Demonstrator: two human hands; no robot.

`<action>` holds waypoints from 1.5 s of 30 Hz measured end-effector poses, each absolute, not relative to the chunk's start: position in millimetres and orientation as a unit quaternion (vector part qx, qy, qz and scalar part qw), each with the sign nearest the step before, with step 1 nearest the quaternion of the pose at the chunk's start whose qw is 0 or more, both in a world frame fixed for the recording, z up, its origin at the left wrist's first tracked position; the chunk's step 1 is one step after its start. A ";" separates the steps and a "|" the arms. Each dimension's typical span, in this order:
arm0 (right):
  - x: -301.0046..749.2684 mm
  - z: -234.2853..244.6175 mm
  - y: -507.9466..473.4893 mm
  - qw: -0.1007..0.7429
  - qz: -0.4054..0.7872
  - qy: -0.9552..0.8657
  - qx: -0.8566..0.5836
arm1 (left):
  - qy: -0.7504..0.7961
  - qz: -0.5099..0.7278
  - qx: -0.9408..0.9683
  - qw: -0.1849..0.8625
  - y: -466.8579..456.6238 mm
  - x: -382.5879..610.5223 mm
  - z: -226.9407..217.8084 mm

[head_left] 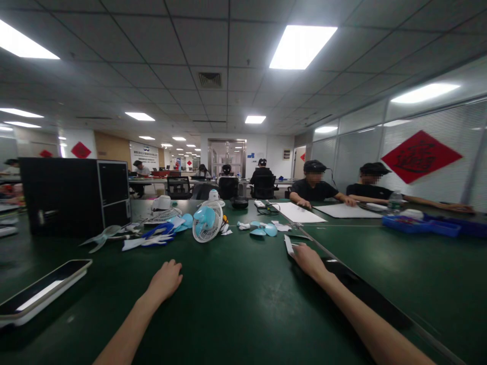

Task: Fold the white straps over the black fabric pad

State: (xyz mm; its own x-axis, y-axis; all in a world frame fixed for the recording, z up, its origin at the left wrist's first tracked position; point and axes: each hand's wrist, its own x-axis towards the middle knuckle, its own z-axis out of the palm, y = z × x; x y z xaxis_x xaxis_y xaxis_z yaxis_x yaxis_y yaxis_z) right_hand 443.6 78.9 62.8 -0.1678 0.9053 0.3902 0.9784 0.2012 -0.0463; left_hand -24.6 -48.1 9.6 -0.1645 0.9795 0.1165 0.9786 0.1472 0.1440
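Head view: white piece (288, 245) points lengthwise away.

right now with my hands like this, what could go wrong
The left hand, swept forward, might knock over the small fan. The right hand, at a white piece, could perhaps push it into the blue blades lying beyond.

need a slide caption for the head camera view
Left hand over a green table, right hand at a slim white item, a white-and-blue fan beyond.
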 end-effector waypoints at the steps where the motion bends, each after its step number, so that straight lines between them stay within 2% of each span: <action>1: 451.4 64.6 76.2 0.167 -0.107 -0.754 -0.626 | 0.759 0.091 0.645 0.002 -48.8 -23.3 10.9; 7: 530.6 60.9 61.1 0.177 -0.098 -0.708 -0.677 | 0.760 0.094 0.643 -0.002 -54.4 -16.2 18.3; 14: 583.6 39.2 52.1 0.176 -0.003 -0.658 -0.732 | 0.763 0.099 0.639 0.017 -54.6 -18.4 18.9; 24: 602.8 58.4 30.0 0.208 0.000 -0.630 -0.749 | 0.753 0.089 0.652 -0.010 -53.0 -18.5 15.8; 29: 619.3 72.3 14.5 0.212 0.044 -0.635 -0.742 | 0.760 0.095 0.643 0.001 -52.9 -16.1 17.9; 34: 570.9 85.4 -1.1 0.241 0.112 -0.726 -0.635 | 0.763 0.098 0.639 0.004 -51.1 -17.4 16.9; 36: 535.2 88.1 -3.8 0.224 0.128 -0.761 -0.595 | 0.761 0.101 0.640 0.009 -50.0 -19.8 14.7; 45: 380.5 73.0 29.8 0.145 0.059 -0.885 -0.439 | 0.760 0.105 0.641 0.019 -50.2 -23.1 11.4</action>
